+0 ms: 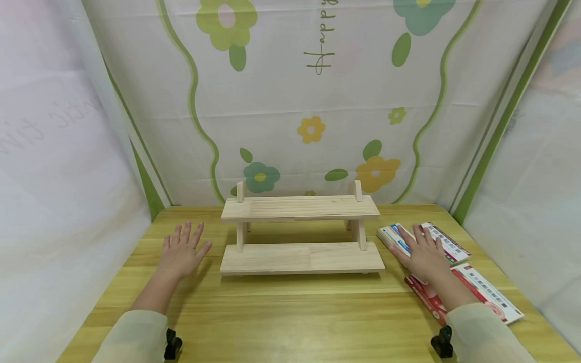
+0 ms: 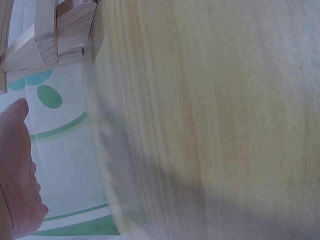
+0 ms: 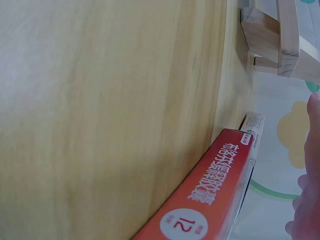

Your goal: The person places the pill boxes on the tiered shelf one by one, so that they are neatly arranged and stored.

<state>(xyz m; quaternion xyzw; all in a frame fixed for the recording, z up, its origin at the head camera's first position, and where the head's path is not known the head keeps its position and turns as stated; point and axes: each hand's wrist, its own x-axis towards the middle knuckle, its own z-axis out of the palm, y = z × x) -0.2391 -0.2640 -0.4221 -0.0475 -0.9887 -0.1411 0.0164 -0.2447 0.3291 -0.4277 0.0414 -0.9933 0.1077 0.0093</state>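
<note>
From the head view, the left hand (image 1: 182,256) was open, fingers straight and spread, holding nothing over the table (image 1: 290,322); the two-tier wooden stand (image 1: 299,214) was the nearest thing on its thumb side. The right hand (image 1: 425,259) was open and empty too, fanned out above the boxes at the right of the stand; I couldn't tell whether it touched the blue-and-white box (image 1: 390,235), which it partly hid. Beyond lay a white box (image 1: 447,241), and nearer the person a red box (image 1: 426,297) beside a red-and-white box (image 1: 490,292). With so many edges close together at odd angles, I reckoned a hasty grab at one could shove its neighbour, and the red-and-white one lay near enough the table's side edge to be pushed off. The black clip (image 1: 442,343) by the right sleeve (image 1: 485,335) might also catch a corner. In the left wrist view, the thumb stuck out towards the stand's end, so a careless inward sweep could knock the stand askew. In the right wrist view, the red box rested on the tabletop with a visible gap between it and the hand; its smooth-looking side, I thought, might slide out of a loose pinch.
</note>
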